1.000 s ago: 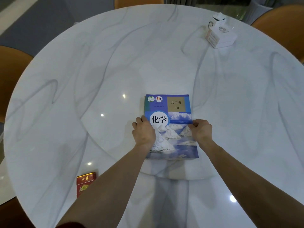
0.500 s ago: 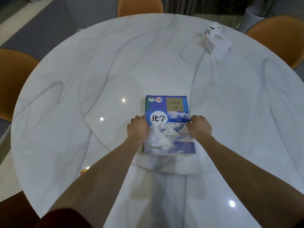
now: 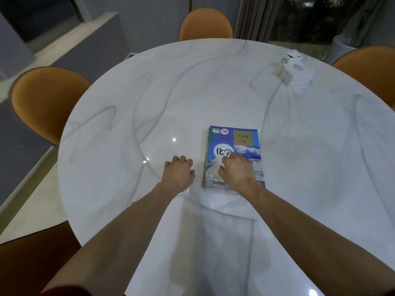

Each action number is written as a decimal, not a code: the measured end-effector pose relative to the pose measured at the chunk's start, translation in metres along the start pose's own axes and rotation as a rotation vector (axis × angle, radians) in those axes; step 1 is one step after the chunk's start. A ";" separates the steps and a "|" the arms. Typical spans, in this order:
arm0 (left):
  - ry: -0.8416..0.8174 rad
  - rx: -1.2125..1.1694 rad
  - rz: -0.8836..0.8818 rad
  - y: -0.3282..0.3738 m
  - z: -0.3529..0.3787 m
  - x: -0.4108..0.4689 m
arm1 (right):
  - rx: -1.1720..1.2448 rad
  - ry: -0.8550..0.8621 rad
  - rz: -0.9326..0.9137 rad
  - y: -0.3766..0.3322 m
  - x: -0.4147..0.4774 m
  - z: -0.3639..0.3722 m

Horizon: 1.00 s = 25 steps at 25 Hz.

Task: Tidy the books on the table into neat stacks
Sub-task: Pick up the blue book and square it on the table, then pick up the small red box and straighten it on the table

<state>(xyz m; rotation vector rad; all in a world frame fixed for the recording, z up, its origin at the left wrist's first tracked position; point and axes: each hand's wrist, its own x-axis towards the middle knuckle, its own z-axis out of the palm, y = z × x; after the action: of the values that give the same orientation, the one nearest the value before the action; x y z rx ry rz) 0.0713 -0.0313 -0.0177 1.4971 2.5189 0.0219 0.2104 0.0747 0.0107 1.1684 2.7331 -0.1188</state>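
Observation:
A neat stack of books (image 3: 237,137) lies on the round white marble table (image 3: 192,92), a little right of its middle. The top book has a blue cover with white mounds and clouds; edges of books beneath show along its left side. My right hand (image 3: 235,170) lies palm down over the lower half of that cover, fingers bent and slightly spread, gripping nothing. My left hand (image 3: 179,171) sits on the bare table just left of the stack, apart from it, fingers curled in with nothing in them.
A small white box (image 3: 296,74) with a smaller white item behind it stands at the far right of the table. Orange chairs ring the table at the left (image 3: 47,99), far side (image 3: 205,24) and right (image 3: 367,67). A dark chair (image 3: 32,263) is near left.
Both hands let go of the stack's side edges. My left hand drew away to the left onto the table, and my right hand moved onto the cover. The camera view rose and shifted.

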 end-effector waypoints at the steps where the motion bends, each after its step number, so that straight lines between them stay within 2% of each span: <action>1: 0.003 0.006 -0.010 -0.007 0.001 -0.010 | 0.006 0.005 -0.032 -0.013 -0.004 0.001; 8: -0.038 -0.057 -0.116 -0.070 0.015 -0.076 | 0.027 -0.050 -0.258 -0.096 -0.030 0.026; 13: -0.039 -0.130 -0.146 -0.116 0.031 -0.114 | 0.066 -0.138 -0.333 -0.146 -0.040 0.049; 18: -0.104 -0.212 -0.069 -0.142 0.053 -0.133 | 0.169 -0.239 -0.288 -0.179 -0.042 0.074; 22: -0.134 -0.170 -0.002 -0.151 0.068 -0.134 | 0.305 -0.292 -0.174 -0.197 -0.047 0.091; 25: -0.229 -0.115 0.037 -0.159 0.076 -0.130 | 0.352 -0.298 -0.093 -0.209 -0.049 0.100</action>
<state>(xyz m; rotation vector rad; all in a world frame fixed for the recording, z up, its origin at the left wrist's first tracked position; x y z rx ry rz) 0.0073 -0.2284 -0.0887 1.4142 2.2705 0.0007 0.1045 -0.1185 -0.0771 0.9988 2.5597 -0.7490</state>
